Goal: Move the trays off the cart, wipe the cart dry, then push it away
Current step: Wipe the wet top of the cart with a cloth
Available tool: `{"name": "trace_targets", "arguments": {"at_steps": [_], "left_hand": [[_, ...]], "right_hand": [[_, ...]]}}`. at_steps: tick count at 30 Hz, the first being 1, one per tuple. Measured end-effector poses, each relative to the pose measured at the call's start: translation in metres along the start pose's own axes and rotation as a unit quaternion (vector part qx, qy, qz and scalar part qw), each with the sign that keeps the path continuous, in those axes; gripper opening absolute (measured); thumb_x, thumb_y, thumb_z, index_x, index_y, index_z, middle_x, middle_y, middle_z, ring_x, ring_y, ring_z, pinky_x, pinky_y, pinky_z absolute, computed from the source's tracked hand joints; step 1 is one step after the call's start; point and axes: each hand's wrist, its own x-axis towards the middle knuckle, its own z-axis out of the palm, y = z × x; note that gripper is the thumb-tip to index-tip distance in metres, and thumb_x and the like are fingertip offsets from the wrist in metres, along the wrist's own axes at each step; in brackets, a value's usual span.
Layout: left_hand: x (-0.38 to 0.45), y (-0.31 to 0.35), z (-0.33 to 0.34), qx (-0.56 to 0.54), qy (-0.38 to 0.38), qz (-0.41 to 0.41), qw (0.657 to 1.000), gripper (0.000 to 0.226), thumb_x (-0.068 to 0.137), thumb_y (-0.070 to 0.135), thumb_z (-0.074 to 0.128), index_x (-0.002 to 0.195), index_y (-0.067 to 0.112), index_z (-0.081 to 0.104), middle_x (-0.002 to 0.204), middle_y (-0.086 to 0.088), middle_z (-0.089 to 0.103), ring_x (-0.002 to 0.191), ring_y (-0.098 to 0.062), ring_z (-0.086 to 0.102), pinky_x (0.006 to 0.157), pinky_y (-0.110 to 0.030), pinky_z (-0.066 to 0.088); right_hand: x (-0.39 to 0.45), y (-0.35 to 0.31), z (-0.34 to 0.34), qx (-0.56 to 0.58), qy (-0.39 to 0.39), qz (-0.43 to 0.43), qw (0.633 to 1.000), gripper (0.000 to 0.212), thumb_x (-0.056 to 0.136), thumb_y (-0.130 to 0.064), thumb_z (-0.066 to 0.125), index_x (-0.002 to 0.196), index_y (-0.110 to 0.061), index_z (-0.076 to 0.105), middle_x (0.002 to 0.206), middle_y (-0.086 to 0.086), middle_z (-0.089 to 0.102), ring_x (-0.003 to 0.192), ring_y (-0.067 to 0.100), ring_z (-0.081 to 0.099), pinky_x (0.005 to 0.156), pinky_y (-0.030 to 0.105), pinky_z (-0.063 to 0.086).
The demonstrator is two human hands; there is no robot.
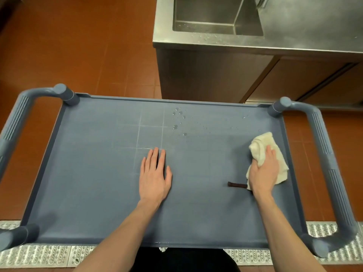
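Cart: grey-blue plastic utility cart with a flat rimmed top shelf, seen from above; ribbed loop handles at the left end and right end.
Shelf surface: faint pale grid lines left of centre; cluster of water droplets near the far rim, more scattered towards the far right corner.
Left hand: left hand lies flat on the middle of the shelf, fingers straight and close together, holding nothing.
Right hand: right hand presses down on a crumpled cream terry cloth near the right rim, fingers curled over its folds in a grip.
Cloth tag: short dark brown strip pokes out on the shelf just left of the right wrist; whether it is attached to the cloth cannot be told.
Surroundings: stainless steel counter with a sunken sink basin stands beyond the cart's far right side, close to the rim; red-brown tiled floor around; studded metal floor grate runs beneath the near edge.
Trays: none in view.
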Motion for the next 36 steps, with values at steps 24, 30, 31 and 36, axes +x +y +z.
{"name": "trace_targets", "arguments": {"at_steps": [24, 30, 31, 36], "left_hand": [[0.006, -0.051, -0.029, -0.031, -0.031, 0.092, 0.995, 0.056, 0.105, 0.035, 0.042, 0.153, 0.007, 0.05, 0.164, -0.011, 0.044, 0.153, -0.028, 0.039, 0.125, -0.047, 0.031], [0.004, -0.108, -0.041, 0.018, -0.002, 0.072, 0.997, 0.057, 0.1, 0.026, 0.049, 0.154, 0.008, 0.049, 0.164, -0.015, 0.042, 0.154, -0.035, 0.035, 0.127, -0.051, 0.026], [0.004, -0.106, -0.039, 0.013, -0.003, 0.073, 0.997, 0.058, 0.1, 0.025, 0.051, 0.155, 0.008, 0.048, 0.165, -0.015, 0.041, 0.155, -0.035, 0.033, 0.128, -0.051, 0.026], [0.005, -0.099, -0.04, 0.019, -0.019, 0.066, 0.997, 0.058, 0.102, 0.027, 0.049, 0.157, 0.009, 0.045, 0.167, -0.014, 0.037, 0.158, -0.034, 0.028, 0.129, -0.051, 0.023]], "right_hand": [[-0.1, -0.116, 0.087, -0.009, -0.132, -0.169, 0.977, 0.058, 0.094, -0.021, 0.039, 0.15, -0.008, 0.048, 0.153, 0.005, 0.053, 0.155, 0.027, 0.03, 0.122, 0.049, 0.031], [-0.104, -0.141, 0.098, -0.025, -0.105, -0.207, 0.973, 0.025, 0.086, 0.001, 0.046, 0.108, -0.01, 0.053, 0.103, 0.0, 0.061, 0.112, 0.033, 0.059, 0.115, 0.042, 0.038], [-0.106, -0.145, 0.102, -0.024, -0.106, -0.207, 0.972, 0.024, 0.086, 0.001, 0.045, 0.106, -0.009, 0.052, 0.102, 0.001, 0.06, 0.108, 0.033, 0.059, 0.116, 0.041, 0.037], [-0.13, -0.172, 0.132, -0.017, -0.131, -0.217, 0.967, 0.048, 0.094, -0.019, 0.038, 0.136, -0.006, 0.055, 0.139, 0.005, 0.061, 0.141, 0.034, 0.049, 0.121, 0.043, 0.033]]}}
